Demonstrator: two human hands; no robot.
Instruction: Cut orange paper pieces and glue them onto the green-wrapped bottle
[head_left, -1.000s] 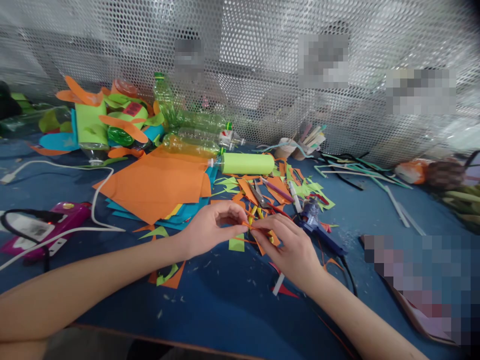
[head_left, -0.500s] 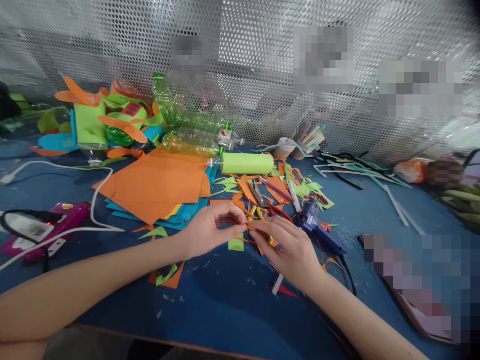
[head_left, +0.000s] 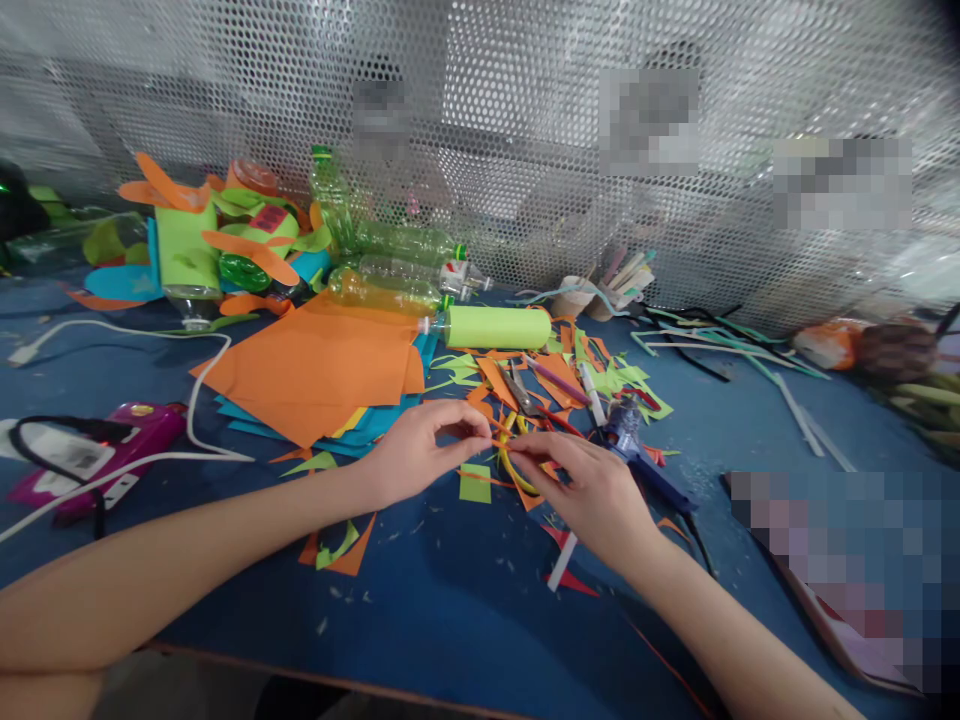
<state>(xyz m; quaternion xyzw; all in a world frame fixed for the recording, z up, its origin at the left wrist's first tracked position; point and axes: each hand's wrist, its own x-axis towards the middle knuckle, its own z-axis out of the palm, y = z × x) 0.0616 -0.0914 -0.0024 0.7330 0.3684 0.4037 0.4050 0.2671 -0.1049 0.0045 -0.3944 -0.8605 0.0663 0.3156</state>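
Note:
Thumb and fingers of my left hand (head_left: 427,450) are closed in a pinch on a small orange paper strip (head_left: 499,432). My right hand (head_left: 581,480) pinches the same strip from the other side, its fingertips a little apart from the left ones. Most of the strip is hidden by the fingers. Just behind and below them lie yellow-handled scissors (head_left: 511,462) among orange and green paper scraps (head_left: 475,482). Beyond my right hand rests a blue glue gun (head_left: 645,460). A bottle wrapped in light green paper (head_left: 496,327) lies on its side farther back.
Orange sheets (head_left: 315,360) are stacked over blue ones to the left. Behind them lie plastic bottles (head_left: 390,290) and paper-decorated bottles (head_left: 187,250). A magenta power strip (head_left: 142,440) with a white cable is at left. Cups with pens (head_left: 626,280) stand near the perforated metal screen (head_left: 517,120).
My fingertips have drawn slightly apart, so more of the orange strip and the yellow scissor handles shows. The whole view has shifted a little; the objects on the table stay put.

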